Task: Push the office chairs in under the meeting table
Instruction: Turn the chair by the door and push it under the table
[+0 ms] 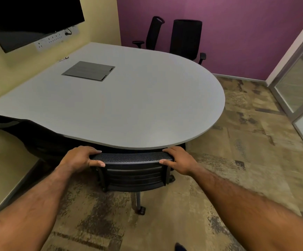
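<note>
Head view, looking down and forward. Near office chair [131, 171] at 6 o'clock of the grey meeting table [129, 105], backrest top rail just beside the rounded table edge; seat hidden beneath the tabletop. Judged nearly or fully pushed in. Left hand [78, 158] curled over the left end of the mesh top rail, thumb below and fingers above. Right hand [178, 160] mirrored on the right end, likewise wrapped around the rail. Grip at both ends judged chosen to keep the push square and stop the chair swivelling on its base. Backrest long axis running 9 to 3 o'clock, roughly parallel to the near table edge; chair facing 12 o'clock, toward the table centre. One caster [141, 211] and a base leg visible behind the backrest at 6 o'clock, on the patterned carpet [237, 160].

Outward: square cable-access hatch [88, 71] set flush in the tabletop toward 11 o'clock. Two further office chairs at 12 to 1 o'clock against the purple wall [237, 33]: left far chair [153, 33] turned side-on, right far chair [186, 39] with its back toward the wall. Both partly behind the far table edge; how far in, not determinable. Wall-mounted screen [29, 19] at 10 o'clock with a socket strip [56, 38] beneath it. Glass partition [299, 78] at 3 o'clock.
</note>
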`<move>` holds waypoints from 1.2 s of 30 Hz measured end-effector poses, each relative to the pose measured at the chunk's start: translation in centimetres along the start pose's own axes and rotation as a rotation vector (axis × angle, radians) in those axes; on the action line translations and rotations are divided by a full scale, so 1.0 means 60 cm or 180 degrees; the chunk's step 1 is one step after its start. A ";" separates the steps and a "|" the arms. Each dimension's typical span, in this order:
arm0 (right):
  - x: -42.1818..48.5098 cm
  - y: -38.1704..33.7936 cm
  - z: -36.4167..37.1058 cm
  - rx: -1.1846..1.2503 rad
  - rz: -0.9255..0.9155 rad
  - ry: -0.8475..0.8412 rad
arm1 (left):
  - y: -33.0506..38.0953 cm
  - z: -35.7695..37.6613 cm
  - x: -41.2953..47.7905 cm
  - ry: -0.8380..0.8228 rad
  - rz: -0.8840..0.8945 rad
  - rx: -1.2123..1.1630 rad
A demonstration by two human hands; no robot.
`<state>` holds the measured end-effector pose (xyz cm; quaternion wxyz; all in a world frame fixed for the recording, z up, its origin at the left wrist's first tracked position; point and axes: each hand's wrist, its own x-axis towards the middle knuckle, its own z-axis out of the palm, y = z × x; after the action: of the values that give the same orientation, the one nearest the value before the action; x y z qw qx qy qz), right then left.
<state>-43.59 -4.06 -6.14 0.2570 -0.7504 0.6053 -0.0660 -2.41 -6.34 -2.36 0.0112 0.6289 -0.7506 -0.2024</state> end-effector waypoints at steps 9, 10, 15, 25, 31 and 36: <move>-0.019 -0.017 0.008 -0.0244 0.0150 -0.0018 | 0.018 0.003 -0.031 -0.0053 -0.0190 0.0055; -0.020 -0.021 0.008 -0.0261 0.0159 -0.0007 | 0.020 0.000 -0.032 -0.0027 -0.0224 0.0128; -0.019 -0.045 0.010 -0.0321 0.0179 0.0047 | 0.021 -0.006 -0.036 0.0074 -0.0500 0.0202; -0.024 -0.053 0.008 -0.0326 0.0104 -0.0040 | 0.023 -0.001 -0.042 0.0011 -0.0661 -0.0104; -0.026 -0.061 0.001 -0.0431 0.0028 -0.0105 | 0.032 -0.010 -0.044 -0.0110 -0.0673 -0.0175; -0.036 -0.063 -0.009 -0.0408 0.0086 -0.0161 | 0.057 -0.019 -0.048 -0.0277 -0.0424 0.0022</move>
<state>-41.05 -1.69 -3.49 0.2244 -0.7585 0.6118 -0.0047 -4.70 -3.50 0.45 -0.0372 0.6682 -0.7075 -0.2273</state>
